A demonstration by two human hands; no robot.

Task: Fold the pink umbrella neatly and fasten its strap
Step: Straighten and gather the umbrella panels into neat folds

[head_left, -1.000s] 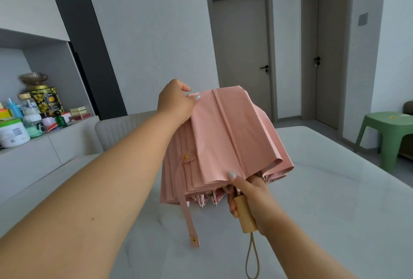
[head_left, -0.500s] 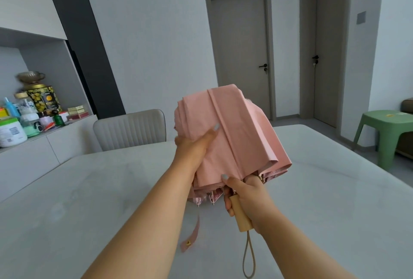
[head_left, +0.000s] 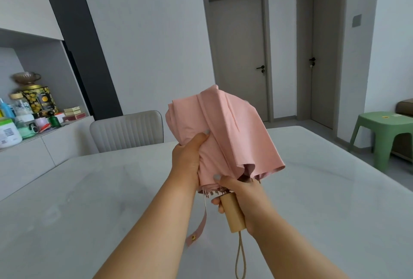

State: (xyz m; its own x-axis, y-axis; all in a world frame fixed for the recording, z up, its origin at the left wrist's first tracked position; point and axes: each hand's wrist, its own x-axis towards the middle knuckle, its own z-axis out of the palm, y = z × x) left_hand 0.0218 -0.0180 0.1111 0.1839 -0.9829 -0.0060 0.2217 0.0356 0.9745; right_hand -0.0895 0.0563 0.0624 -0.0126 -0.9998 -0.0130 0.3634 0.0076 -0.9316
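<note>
Two hands on one pink umbrella (head_left: pixel 232 135): left hand (head_left: pixel 186 160) around canopy, right hand (head_left: pixel 240 191) around one wooden handle (head_left: pixel 232 214).

table (head_left: pixel 312 189) | pale marble top (glossy) | shelf (head_left: pixel 51 130) | jars, tins

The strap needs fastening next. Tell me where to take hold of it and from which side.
Pinch the strap near its free lower end, just above the snap button, coming from the left with the left hand. It hangs loose below the umbrella, clear of the table, while the right hand grips the wooden handle, so that end is likely the easiest to catch.
</note>
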